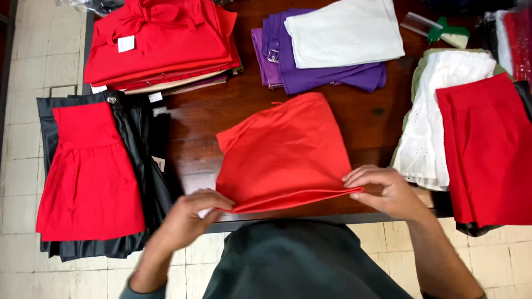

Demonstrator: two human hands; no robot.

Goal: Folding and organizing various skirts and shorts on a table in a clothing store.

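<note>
Orange-red folded cotton garment [285, 152] pinched at near fold, left hand [188, 218] and right hand [385, 191] gripping opposite corners on dark wooden table [377, 119]; mid-fold, probably squaring edges next.

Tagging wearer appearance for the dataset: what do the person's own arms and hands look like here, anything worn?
Both hands are bare: no gloves, rings or watch visible on the left hand or right hand. The left forearm ends in a grey-green sleeve cuff at the frame's bottom edge. The right forearm is uncovered as far as the frame shows.
</note>
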